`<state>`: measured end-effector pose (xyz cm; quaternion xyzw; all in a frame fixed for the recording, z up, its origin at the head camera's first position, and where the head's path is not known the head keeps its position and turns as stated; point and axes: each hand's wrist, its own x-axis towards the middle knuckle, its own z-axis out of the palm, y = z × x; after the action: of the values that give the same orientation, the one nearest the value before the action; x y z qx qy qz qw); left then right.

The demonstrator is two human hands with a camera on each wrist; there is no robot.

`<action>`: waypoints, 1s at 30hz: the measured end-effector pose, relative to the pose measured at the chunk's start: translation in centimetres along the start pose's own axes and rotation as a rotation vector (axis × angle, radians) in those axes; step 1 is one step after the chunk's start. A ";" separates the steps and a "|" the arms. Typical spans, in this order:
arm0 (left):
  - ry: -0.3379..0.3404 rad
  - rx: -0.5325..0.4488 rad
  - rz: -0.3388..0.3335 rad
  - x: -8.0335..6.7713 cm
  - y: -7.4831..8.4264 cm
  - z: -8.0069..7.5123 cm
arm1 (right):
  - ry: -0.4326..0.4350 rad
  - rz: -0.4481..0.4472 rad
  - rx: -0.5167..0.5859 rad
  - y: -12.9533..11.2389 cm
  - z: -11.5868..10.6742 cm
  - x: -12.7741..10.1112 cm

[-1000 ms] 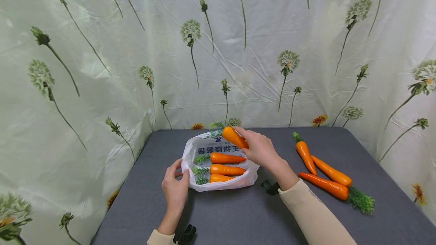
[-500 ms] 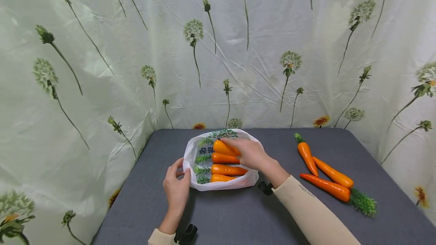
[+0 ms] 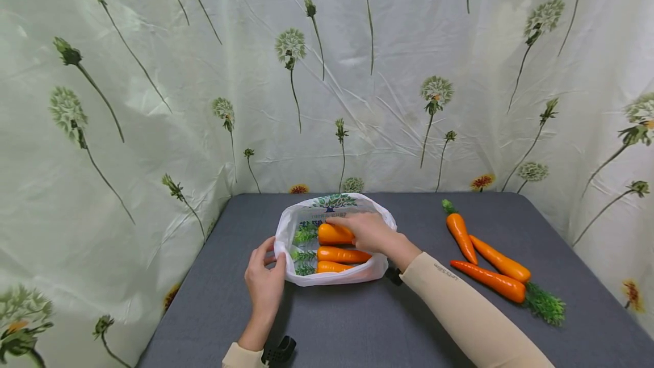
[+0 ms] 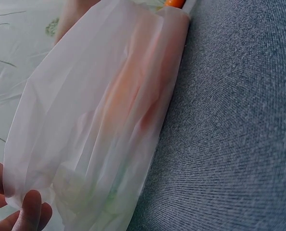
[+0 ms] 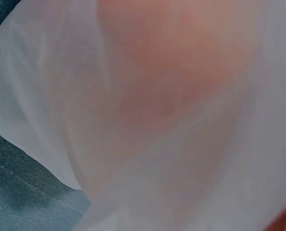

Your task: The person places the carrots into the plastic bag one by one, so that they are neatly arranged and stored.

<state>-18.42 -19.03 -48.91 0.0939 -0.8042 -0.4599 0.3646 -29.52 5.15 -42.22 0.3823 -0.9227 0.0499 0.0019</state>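
A white plastic bag [image 3: 283, 243] with a green tree print sits on the table with its mouth toward me. Carrots with green tops lie in it side by side, among them a front carrot [image 3: 332, 267] and one just behind it. My left hand [image 3: 265, 280] pinches the bag's left rim; its fingertips [image 4: 32, 202] show at the plastic in the left wrist view. Reaching into the bag's right side, my right hand [image 3: 375, 234] grips another carrot [image 3: 334, 234] low behind those two. In the right wrist view the bag's plastic hides that hand.
To the right on the dark grey table [image 3: 357, 328] lie an upper carrot [image 3: 461, 237], a middle carrot [image 3: 501, 260] and a lower carrot [image 3: 493, 281] with a bushy green top. A flower-printed curtain [image 3: 327, 72] hangs behind the table.
My right hand has lowered its carrot from above the bag's rim down into the bag, toward the other carrots. The left hand keeps its place at the rim.
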 end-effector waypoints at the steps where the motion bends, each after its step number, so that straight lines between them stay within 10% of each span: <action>1: 0.001 -0.001 0.000 0.0 0.0 0.0 | -0.010 0.002 -0.007 0.1 0.2 0.1; 30: 0.019 -0.012 0.033 0.2 -0.1 0.0 | -0.052 0.004 -0.105 -0.2 1.4 1.3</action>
<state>-18.53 -19.20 -48.91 0.0826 -0.7995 -0.4577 0.3802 -30.19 3.97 -43.49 0.3808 -0.9246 -0.0085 -0.0020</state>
